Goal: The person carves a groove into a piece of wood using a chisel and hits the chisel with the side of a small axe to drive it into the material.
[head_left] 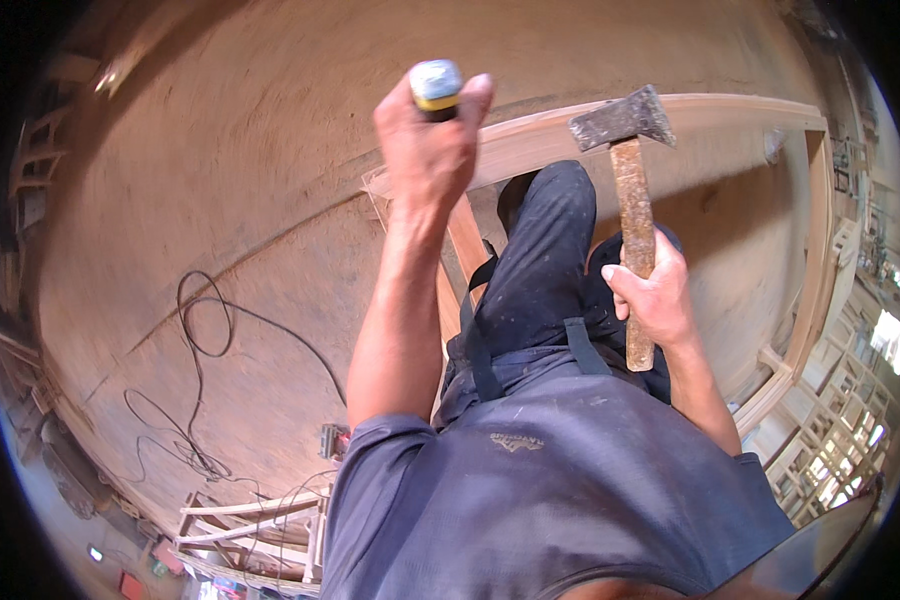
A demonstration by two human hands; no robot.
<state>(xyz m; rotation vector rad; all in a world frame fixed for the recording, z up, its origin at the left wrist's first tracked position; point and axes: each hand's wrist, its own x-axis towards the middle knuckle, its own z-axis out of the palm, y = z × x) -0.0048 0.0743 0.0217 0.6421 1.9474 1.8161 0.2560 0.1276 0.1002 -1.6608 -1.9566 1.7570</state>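
My left hand [427, 145] is raised at upper centre, its fingers closed around a tool handle with a silver end [436, 78] and a yellow band. The rest of that tool is hidden by the fist. In my right hand [655, 295] is a hammer [632, 200], gripped low on its worn wooden handle. Its grey metal head points up and away, blunt on the left and flared on the right. A pale wooden frame [700, 105] lies beyond and around my bent legs; the hammer head appears over its far rail, apart from the silver-ended tool.
A thin black cable [202, 340] lies in loops on the brown floor [120, 270] to my left. Near it at lower left is a stack of wooden pieces [250, 530]. More wooden frames [830, 420] stand along the right side.
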